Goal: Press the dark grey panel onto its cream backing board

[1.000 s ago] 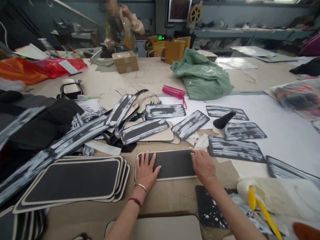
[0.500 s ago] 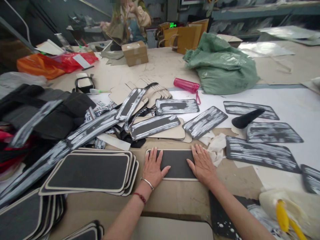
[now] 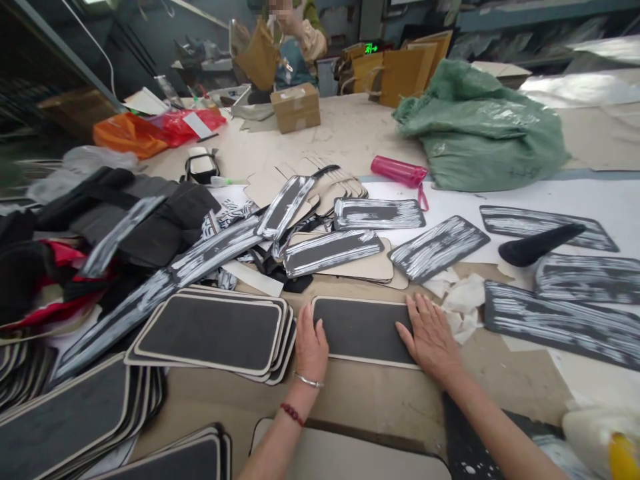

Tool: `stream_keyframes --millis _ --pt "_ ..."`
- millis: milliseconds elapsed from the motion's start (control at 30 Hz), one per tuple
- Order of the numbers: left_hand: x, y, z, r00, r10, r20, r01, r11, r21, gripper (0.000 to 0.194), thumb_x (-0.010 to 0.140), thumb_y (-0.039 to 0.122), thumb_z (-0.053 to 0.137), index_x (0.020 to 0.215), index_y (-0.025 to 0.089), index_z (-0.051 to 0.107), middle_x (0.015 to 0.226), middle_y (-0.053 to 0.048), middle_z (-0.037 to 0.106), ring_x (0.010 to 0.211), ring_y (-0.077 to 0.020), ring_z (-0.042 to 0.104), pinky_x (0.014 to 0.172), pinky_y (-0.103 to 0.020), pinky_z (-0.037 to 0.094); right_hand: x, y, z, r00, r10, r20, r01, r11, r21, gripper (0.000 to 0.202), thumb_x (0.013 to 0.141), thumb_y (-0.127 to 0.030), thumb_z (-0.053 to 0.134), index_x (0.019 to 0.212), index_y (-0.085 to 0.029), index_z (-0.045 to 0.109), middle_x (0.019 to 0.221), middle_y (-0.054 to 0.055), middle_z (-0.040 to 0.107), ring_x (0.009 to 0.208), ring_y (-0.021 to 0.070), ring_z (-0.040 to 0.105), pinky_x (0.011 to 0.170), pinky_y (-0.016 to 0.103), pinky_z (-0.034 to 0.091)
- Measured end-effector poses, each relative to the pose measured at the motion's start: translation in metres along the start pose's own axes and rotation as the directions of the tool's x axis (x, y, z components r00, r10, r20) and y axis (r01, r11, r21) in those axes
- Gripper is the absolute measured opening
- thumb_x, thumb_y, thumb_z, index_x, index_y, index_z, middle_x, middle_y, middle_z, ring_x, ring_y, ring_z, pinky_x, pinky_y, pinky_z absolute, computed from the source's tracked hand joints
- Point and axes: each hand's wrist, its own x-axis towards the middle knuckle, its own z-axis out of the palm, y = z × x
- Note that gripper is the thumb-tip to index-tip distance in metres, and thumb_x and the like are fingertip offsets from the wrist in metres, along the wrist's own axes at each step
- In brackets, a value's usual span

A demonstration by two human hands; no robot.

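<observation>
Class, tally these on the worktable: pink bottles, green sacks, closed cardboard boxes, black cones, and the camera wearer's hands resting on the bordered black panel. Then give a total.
Pink bottle: 1
Green sack: 1
Closed cardboard box: 1
Black cone: 1
Hands flat on the bordered black panel: 2 (left hand, right hand)
Total: 6

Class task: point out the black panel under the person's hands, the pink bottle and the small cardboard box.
black panel [image 3: 363,328], head view, bare middle.
pink bottle [image 3: 399,171], head view, body.
cardboard box [image 3: 296,109], head view, front face.
</observation>
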Motion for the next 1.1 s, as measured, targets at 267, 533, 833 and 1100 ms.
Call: stream_keyframes --millis 267,533,833,1100 --pt "-0.010 0.015 0.004 0.997 0.009 -0.071 -0.006 0.999 0.034 0.038 0.089 0.019 0.029 0.122 0.008 0.045 0.121 -0.020 0.049 0.118 -0.0259 0.044 0.100 -0.045 0.038 0.000 0.000 0.001 0.999 -0.012 -0.032 0.011 1.000 -0.028 0.061 0.088 -0.045 0.034 0.134 -0.005 0.034 0.141 0.019 0.034 0.133 0.0280 0.025 0.108 0.046 0.020" --pt "-0.022 0.007 0.000 0.998 0.055 0.032 -0.061 0.974 0.220 0.055 0.083 0.036 0.051 0.128 0.009 0.037 0.122 -0.021 0.047 0.116 -0.0339 0.043 0.093 -0.051 0.041 0.001 -0.002 0.001 1.000 0.019 -0.023 -0.019 1.000 0.003 0.060 0.088 -0.044 0.037 0.135 -0.006 0.035 0.141 0.020 0.033 0.134 0.0272 0.024 0.109 0.047 0.019" --pt "-0.017 0.022 0.001 0.997 -0.035 0.071 0.012 0.954 0.301 0.044 0.083 0.025 0.049 0.122 0.005 0.047 0.117 -0.023 0.048 0.108 -0.0331 0.045 0.089 -0.050 0.041 0.001 -0.008 -0.002 0.998 0.055 0.021 -0.055 0.998 -0.024 0.060 0.089 -0.042 0.035 0.135 -0.005 0.033 0.143 0.019 0.031 0.135 0.0268 0.020 0.109 0.047 0.017" --pt "-0.016 0.028 -0.003 0.991 -0.056 0.118 0.005 0.921 0.389 0.040 0.085 0.025 0.046 0.120 0.006 0.052 0.119 -0.023 0.047 0.104 -0.0340 0.047 0.086 -0.050 0.043 0.002 -0.014 -0.006 0.996 0.082 0.045 -0.081 0.996 -0.033 0.060 0.089 -0.042 0.033 0.136 -0.005 0.032 0.144 0.019 0.029 0.135 0.0277 0.018 0.109 0.046 0.015"
